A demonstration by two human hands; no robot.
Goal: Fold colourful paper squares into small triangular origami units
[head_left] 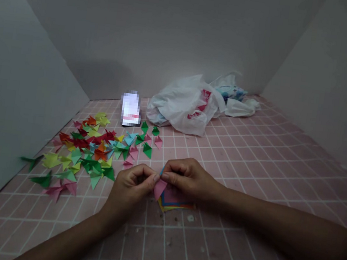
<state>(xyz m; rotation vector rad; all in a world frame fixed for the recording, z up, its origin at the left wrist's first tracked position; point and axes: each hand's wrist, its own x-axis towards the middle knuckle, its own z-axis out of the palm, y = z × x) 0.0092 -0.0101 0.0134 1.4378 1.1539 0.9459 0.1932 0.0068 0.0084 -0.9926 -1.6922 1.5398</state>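
Between my two hands is a small piece of folded pink paper (159, 190), pinched from both sides. My left hand (132, 184) grips its left edge with thumb and forefinger. Across from it, my right hand (191, 178) closes thumb and fingers on the right edge, hiding part of the fold. Just under the right hand lies a stack of square paper sheets (180, 199), with pink on top and blue, orange and yellow edges showing. Many folded paper pieces (91, 164) in green, pink, yellow, red, orange and blue are spread to the left of my left hand.
A lit phone (131, 108) with a blurred screen stands behind the folded pieces. White plastic bags (186, 102) with red print and a blue-patterned packet (231, 91) lie by the back wall. Pink tile-patterned surface (241, 244) runs between grey walls at left, back and right.
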